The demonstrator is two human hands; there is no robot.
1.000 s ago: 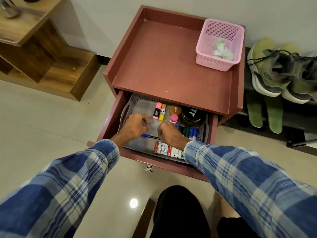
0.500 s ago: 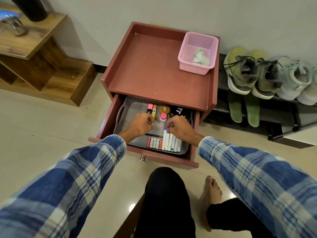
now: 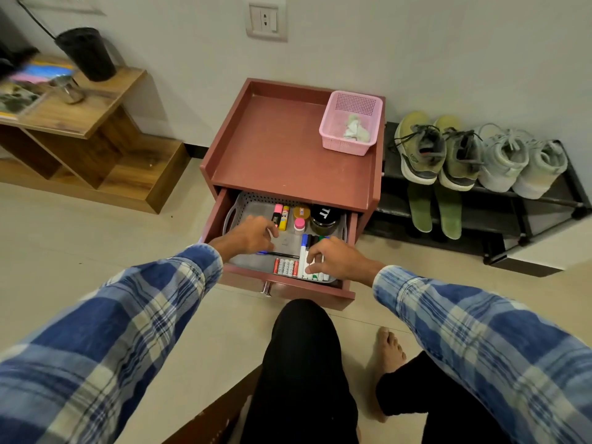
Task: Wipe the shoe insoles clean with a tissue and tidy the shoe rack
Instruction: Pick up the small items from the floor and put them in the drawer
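Insoles of green foam (image 3: 420,209), flat and foot-shaped, lean side by side on the lower tier of the black metal shoe rack (image 3: 544,200), toes down, I judge so that they air under the olive mesh sneakers (image 3: 421,149) they came from. A crumpled white tissue (image 3: 354,129) lies in the pink perforated plastic basket (image 3: 339,145) on the reddish-brown wooden cabinet (image 3: 278,149), well apart from both my hands. My hands are in the open drawer (image 3: 288,291), over its grey perforated plastic tray (image 3: 253,202). My right hand (image 3: 333,256) has its fingers spread and bent, tips pressing on the row of smooth white markers (image 3: 303,261) beside the red-and-white batteries (image 3: 286,266), probably squaring them up. My left hand (image 3: 248,233) is curled above the thin blue pen (image 3: 278,253); I cannot tell whether it holds anything.
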